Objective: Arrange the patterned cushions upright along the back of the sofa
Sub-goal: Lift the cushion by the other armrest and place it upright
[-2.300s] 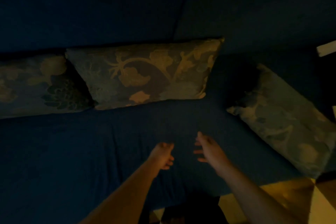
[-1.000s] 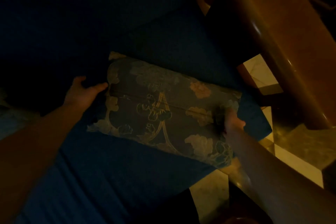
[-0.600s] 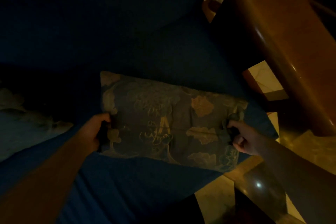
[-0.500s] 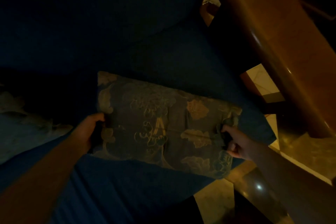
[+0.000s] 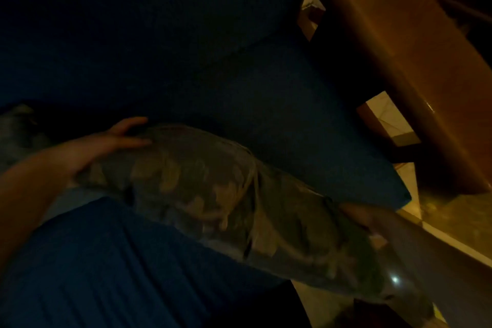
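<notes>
A patterned cushion (image 5: 226,194) with pale floral shapes is lifted off the dark blue sofa seat (image 5: 279,120), blurred and tilted with its right end lower. My left hand (image 5: 106,141) grips its upper left end, fingers spread over the top edge. My right hand (image 5: 367,224) holds its right end, partly hidden behind the fabric. Another patterned cushion (image 5: 18,125) shows dimly at the far left edge against the sofa back (image 5: 133,21).
A wooden armrest or table (image 5: 399,61) runs diagonally along the right of the sofa. Pale tiled floor (image 5: 388,120) shows beyond the sofa's right end and below the seat's front edge. The room is very dark.
The cushion has been raised off the seat and turned from lying flat toward edge-on. Both hands kept their hold on its ends, and it sits closer to the camera.
</notes>
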